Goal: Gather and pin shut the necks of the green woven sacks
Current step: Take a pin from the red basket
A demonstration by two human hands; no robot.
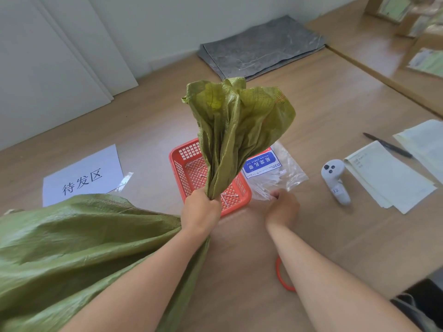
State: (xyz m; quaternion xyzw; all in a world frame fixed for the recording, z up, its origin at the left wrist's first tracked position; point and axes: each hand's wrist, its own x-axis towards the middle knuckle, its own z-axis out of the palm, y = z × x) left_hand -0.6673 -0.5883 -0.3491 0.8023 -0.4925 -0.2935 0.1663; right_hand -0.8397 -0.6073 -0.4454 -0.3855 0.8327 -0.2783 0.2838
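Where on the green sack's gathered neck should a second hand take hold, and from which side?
Just above the left hand's grip on the green sack, where the neck is bunched narrowest before it fans out wide. Come from the right, because the left forearm and the sack's body fill the left side.

Wood floor (311,111), white wall panels (48,56), grey mat (261,46).

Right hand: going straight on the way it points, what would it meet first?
The clear bag of cable ties; the right hand points at its near edge, fingertips seemingly touching it, though depth is unclear.
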